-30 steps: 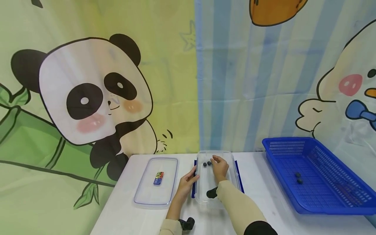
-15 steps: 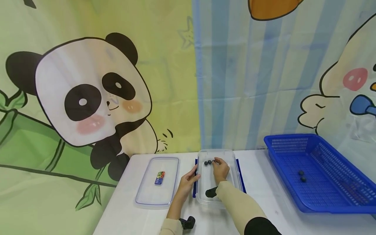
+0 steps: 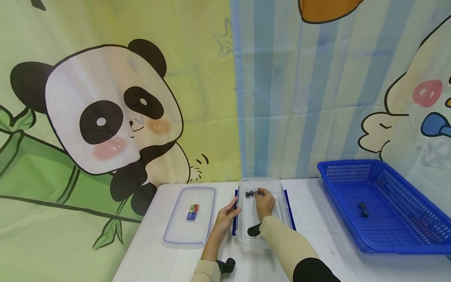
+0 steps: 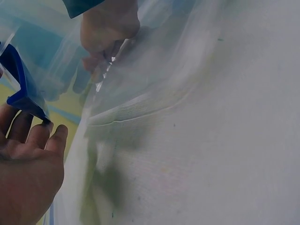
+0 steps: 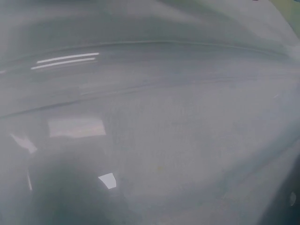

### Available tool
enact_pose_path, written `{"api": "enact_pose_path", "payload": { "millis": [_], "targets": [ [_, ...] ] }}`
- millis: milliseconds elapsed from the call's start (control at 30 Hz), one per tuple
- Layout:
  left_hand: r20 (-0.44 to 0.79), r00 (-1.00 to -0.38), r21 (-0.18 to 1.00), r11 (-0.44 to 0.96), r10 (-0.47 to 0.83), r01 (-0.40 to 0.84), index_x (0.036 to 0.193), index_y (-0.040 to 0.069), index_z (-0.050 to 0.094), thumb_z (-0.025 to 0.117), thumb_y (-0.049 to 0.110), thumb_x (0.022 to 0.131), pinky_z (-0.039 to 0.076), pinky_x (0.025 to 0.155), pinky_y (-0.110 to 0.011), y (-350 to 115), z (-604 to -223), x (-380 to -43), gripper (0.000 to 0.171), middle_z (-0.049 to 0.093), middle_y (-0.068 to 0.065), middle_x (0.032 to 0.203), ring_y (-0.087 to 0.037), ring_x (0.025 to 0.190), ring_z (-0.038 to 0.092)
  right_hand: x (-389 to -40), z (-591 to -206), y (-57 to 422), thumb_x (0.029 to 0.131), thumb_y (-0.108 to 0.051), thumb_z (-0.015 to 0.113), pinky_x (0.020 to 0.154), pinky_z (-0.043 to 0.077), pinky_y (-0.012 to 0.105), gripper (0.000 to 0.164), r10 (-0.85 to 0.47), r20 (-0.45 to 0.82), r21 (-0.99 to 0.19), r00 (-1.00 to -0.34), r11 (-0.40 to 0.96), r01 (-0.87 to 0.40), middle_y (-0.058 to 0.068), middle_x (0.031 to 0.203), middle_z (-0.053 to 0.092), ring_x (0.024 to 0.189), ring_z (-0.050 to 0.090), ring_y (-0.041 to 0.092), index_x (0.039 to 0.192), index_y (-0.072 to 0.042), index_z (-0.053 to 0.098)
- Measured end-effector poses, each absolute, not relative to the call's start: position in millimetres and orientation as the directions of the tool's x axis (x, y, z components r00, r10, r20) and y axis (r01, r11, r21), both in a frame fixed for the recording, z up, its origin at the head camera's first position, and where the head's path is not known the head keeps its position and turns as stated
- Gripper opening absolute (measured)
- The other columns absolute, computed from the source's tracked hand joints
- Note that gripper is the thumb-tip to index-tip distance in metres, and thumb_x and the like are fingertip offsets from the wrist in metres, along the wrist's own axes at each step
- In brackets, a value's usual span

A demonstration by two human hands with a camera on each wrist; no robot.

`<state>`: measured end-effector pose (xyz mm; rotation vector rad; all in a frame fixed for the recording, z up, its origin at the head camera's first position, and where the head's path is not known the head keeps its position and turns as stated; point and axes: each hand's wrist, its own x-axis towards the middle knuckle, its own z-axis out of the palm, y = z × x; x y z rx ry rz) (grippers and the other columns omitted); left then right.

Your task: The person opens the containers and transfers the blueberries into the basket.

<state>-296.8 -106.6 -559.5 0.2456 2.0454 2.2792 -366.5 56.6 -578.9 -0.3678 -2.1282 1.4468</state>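
In the head view, a clear plastic storage box with blue side latches stands on the white table. Two small dark balls lie near its far left corner. Just right of them, my right hand reaches inside and pinches a third small dark ball at its fingertips. My left hand holds the box's left side, thumb over the rim and fingers outside. The left wrist view shows those fingers against a blue latch. The right wrist view holds only blurred clear plastic.
A clear lid with a colourful label lies left of the box. To the right stands a blue perforated basket with two dark balls in it. A printed curtain hangs behind the table.
My right hand has lowered slightly inside the box, its ball now close beside the other two. The left hand stays on the box's side. The view has shifted a little.
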Motion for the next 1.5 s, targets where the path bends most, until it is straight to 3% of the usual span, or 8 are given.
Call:
{"api": "enact_pose_path", "payload": {
  "millis": [267,367,533,700,833,1100,1333,1500],
  "targets": [
    [0.059,-0.983,0.992,-0.12,0.176,0.039,0.135,0.007,0.045,0.064,0.013,0.087,0.025,0.108,-0.031,-108,-562,-289,0.052,0.037,-0.007,0.143,-0.022,0.133,0.028,-361,-567,56,0.078,-0.009,0.073,0.075,0.053,0.041,0.02,0.398,0.322,-0.913,-0.859,0.37,-0.171,0.008,0.093,0.07,0.088,0.065,0.025,0.098,-0.006,0.072],
    [0.045,-0.983,0.992,-0.125,0.176,0.023,0.135,0.007,0.045,0.065,0.015,0.086,0.024,0.108,-0.032,-110,-555,-288,0.054,0.036,-0.007,0.143,-0.022,0.134,0.027,-364,-544,59,0.08,-0.015,0.073,0.074,0.054,0.039,0.021,0.257,0.323,-0.903,-0.911,0.371,-0.216,0.006,0.094,0.07,0.087,0.066,0.022,0.1,-0.007,0.072],
    [0.068,-0.977,0.994,-0.098,0.2,0.049,0.137,0.001,0.04,0.065,0.018,0.087,0.023,0.109,-0.036,-107,-530,-285,0.058,0.034,-0.011,0.143,-0.026,0.134,0.025,-367,-492,86,0.082,-0.02,0.07,0.086,0.05,0.041,0.023,-0.094,0.175,-0.923,-0.98,0.331,-0.196,0.004,0.1,0.069,0.096,0.063,0.021,0.103,-0.011,0.072],
    [0.077,-0.981,0.995,-0.074,0.18,0.065,0.135,-0.002,0.04,0.065,0.017,0.087,0.023,0.109,-0.037,-101,-518,-284,0.057,0.034,-0.014,0.142,-0.028,0.134,0.026,-362,-445,133,0.086,-0.017,0.065,0.09,0.049,0.042,0.028,-0.412,0.118,-0.927,-0.903,0.28,-0.249,0.012,0.107,0.066,0.099,0.061,0.03,0.11,-0.003,0.067],
    [0.065,-0.985,0.997,-0.051,0.157,0.057,0.135,-0.002,0.041,0.062,0.013,0.089,0.024,0.109,-0.039,-100,-518,-281,0.053,0.035,-0.015,0.142,-0.031,0.133,0.027,-346,-412,187,0.089,-0.01,0.061,0.09,0.048,0.042,0.03,-0.559,0.128,-0.937,-0.819,0.203,-0.286,0.016,0.111,0.064,0.1,0.061,0.032,0.115,0.004,0.062],
    [0.036,-0.989,0.998,-0.047,0.143,0.029,0.135,0.001,0.043,0.065,0.019,0.087,0.024,0.109,-0.038,-105,-521,-275,0.056,0.035,-0.012,0.142,-0.029,0.134,0.026,-297,-380,329,0.091,-0.01,0.058,0.087,0.051,0.029,0.033,-0.512,0.06,-0.915,-0.857,0.314,-0.252,0.013,0.115,0.062,0.102,0.061,0.021,0.118,0.007,0.058],
    [0.023,-0.989,0.999,-0.043,0.147,0.016,0.136,0.003,0.043,0.064,0.017,0.088,0.023,0.109,-0.038,-108,-520,-277,0.055,0.034,-0.011,0.143,-0.029,0.134,0.025,-272,-403,423,0.092,-0.011,0.055,0.086,0.048,0.02,0.037,-0.431,-0.059,-0.877,-0.901,0.453,-0.159,0.011,0.118,0.061,0.104,0.059,0.009,0.124,0.008,0.053],
    [0.03,-0.985,0.998,-0.058,0.168,0.021,0.136,0.0,0.042,0.063,0.015,0.088,0.022,0.109,-0.038,-105,-520,-277,0.054,0.034,-0.013,0.143,-0.03,0.134,0.024,-260,-426,462,0.093,-0.01,0.054,0.087,0.05,0.026,0.04,-0.398,-0.147,-0.873,-0.906,0.483,-0.07,0.015,0.122,0.058,0.103,0.058,0.005,0.125,0.013,0.048]
  ]
}}
